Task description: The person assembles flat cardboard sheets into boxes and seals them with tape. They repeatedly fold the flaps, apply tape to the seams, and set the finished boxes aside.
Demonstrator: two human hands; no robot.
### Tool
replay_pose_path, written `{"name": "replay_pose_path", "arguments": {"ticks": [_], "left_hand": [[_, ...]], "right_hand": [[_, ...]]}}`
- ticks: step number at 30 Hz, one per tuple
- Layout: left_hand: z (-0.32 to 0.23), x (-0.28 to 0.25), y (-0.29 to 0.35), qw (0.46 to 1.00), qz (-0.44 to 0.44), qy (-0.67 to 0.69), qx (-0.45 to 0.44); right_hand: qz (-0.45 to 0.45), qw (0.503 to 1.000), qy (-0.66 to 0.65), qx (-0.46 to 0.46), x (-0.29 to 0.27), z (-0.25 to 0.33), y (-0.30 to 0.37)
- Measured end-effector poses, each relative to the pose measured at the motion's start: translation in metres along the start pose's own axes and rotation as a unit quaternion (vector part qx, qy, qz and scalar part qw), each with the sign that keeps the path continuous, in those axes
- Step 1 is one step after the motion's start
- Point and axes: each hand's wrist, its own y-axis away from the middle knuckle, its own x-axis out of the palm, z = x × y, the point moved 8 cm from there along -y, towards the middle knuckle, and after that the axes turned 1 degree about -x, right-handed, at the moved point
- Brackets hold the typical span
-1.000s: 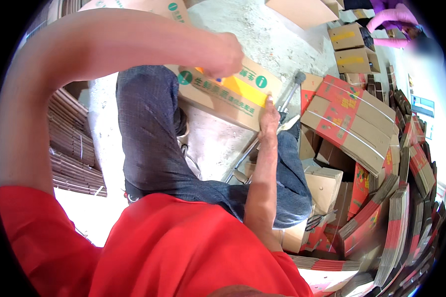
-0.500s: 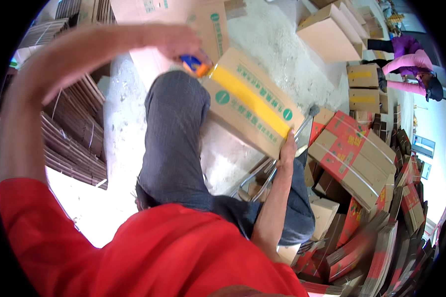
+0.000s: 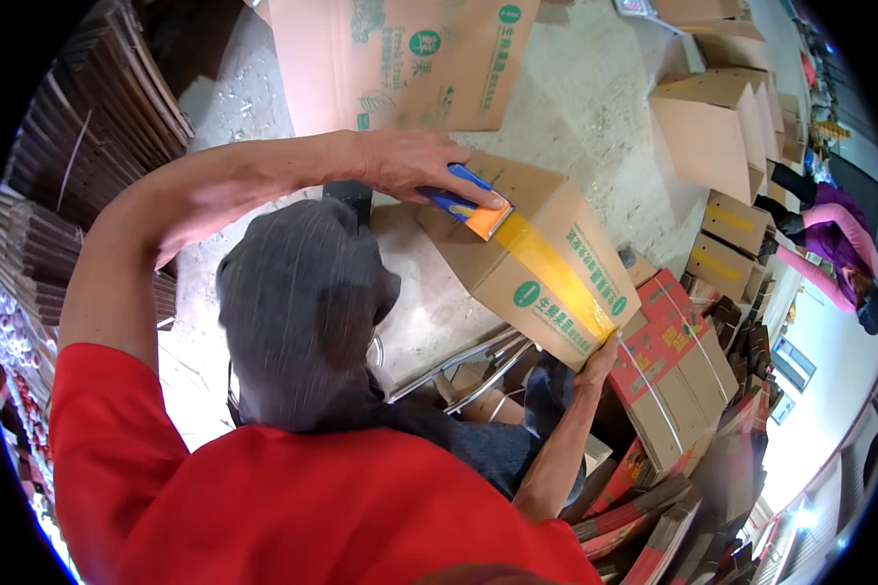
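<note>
A tan cardboard box (image 3: 502, 278) with green print is tilted in front of my knees. A strip of yellow tape (image 3: 556, 278) runs along its seam. My left hand (image 3: 410, 166) is closed around a blue and orange tape dispenser (image 3: 473, 200), pressed to the box where the strip's left end meets it. At the strip's other end, my right hand (image 3: 598, 364) grips the box's lower right corner; some of its fingers are hidden behind the cardboard.
A large printed carton (image 3: 410, 68) lies at the far side. Tied flat cartons (image 3: 668, 361) with red panels lean at right; cardboard stacks (image 3: 98, 127) stand at left. Metal tubing (image 3: 488, 375) is below the box. Another person (image 3: 839, 224) is at far right beside taped boxes (image 3: 737, 222).
The box has tipped so its left end face shows more. My left hand and the dispenser have shifted right and nearer, onto the box. My right hand keeps its corner hold. The whole view has swung.
</note>
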Motion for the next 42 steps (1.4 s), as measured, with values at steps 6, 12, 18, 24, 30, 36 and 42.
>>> {"name": "replay_pose_path", "arguments": {"ticks": [6,12,18,24,30,36,42], "left_hand": [[0.042,0.026,0.016,0.998,0.019,-0.055,-0.01],[0.093,0.068,0.026,0.99,0.041,-0.133,-0.03],[0.093,0.068,0.024,0.988,0.062,-0.138,-0.035],[0.044,0.087,-0.038,0.879,0.218,-0.425,-0.004],[0.09,0.147,-0.022,0.906,0.287,-0.282,-0.133],[0.055,0.056,0.096,0.918,0.016,-0.148,-0.367],[0.007,0.093,0.276,0.762,-0.012,-0.079,-0.642]], "right_hand": [[0.037,0.999,0.0,-0.002,0.008,-0.001,-0.008],[0.036,0.999,0.011,0.003,0.01,0.005,-0.003],[0.066,0.998,-0.017,0.006,0.01,0.004,-0.006],[0.066,0.998,-0.005,0.011,0.008,0.005,-0.001],[0.024,0.995,0.027,-0.089,-0.002,0.0,-0.019],[0.017,1.0,0.016,-0.002,0.011,-0.034,-0.02],[-0.033,0.998,0.036,-0.029,0.015,-0.015,0.0]]}}
